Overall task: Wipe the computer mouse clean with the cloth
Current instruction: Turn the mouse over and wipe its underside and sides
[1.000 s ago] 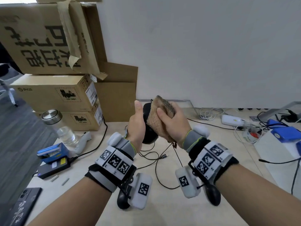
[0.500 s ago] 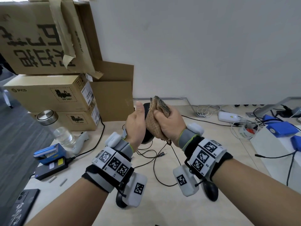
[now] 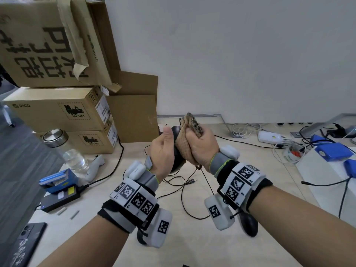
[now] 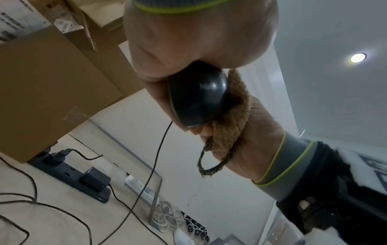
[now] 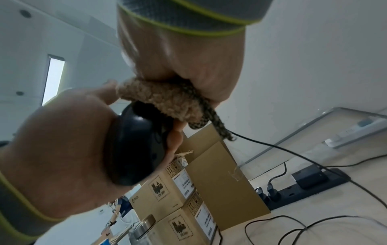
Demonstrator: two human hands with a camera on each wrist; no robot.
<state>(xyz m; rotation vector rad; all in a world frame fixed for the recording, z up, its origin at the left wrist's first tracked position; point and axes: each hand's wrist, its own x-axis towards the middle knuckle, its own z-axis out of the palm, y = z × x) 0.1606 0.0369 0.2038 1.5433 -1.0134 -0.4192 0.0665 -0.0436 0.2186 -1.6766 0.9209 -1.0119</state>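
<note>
A person's left hand [image 3: 163, 151] holds a black mouse [image 3: 176, 151] above the counter [image 3: 192, 243], fingers [image 5: 176, 137] wrapped round its far side and thumb up along the near edge. The right hand [image 3: 202, 146] clenches a bunched tan cloth [image 3: 185, 143] and presses it against the mouse's right face. Lifting the mouse off the counter likely lets the cloth reach its curved sides, while the firm left grip braces it against the rubbing. The wipe appears to be under way.

The head view shows both hands meeting in mid-air, with little of the mouse visible between them. Stacked boxes [image 3: 57, 110] stand at far left, a jar [image 3: 63, 149] near them, and chargers and cables lie at far right.

The left wrist view [image 4: 199, 96] shows more: the mouse's glossy rounded back, a faint logo, and its cord [image 4: 155, 159] hanging down toward the counter. It also shows the cloth's dark woven loop [image 4: 215, 159] dangling below the right hand.

The right wrist view shows the cloth wadded on top of the mouse, the left fingertips curled under it, and a power strip [image 5: 310, 184] on the counter beyond.
</note>
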